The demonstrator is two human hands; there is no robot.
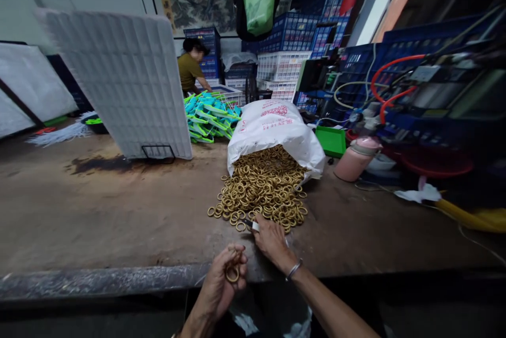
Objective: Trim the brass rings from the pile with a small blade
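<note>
A brass-coloured ring (pixel 232 274) is held in the curled fingers of my left hand (pixel 221 280), close above the table's front edge. My right hand (pixel 272 240) is closed around a small tool with a pale handle and a dark blade-like tip (pixel 251 224); its exact kind is unclear. The tool's tip points left, at the near edge of a heap of brass-coloured rings (pixel 261 190). Those rings spill out of the open mouth of a white woven sack (pixel 272 122) lying on its side. My right wrist wears a metal bracelet (pixel 293 269).
The brown table (pixel 118 216) has a worn front edge. A white ribbed panel (pixel 122 79) stands at left on a wire stand. Green and blue plastic parts (pixel 211 116) are piled behind. A pink bottle (pixel 358 158) and green tray (pixel 331 141) stand right. One person (pixel 192 66) works at the back.
</note>
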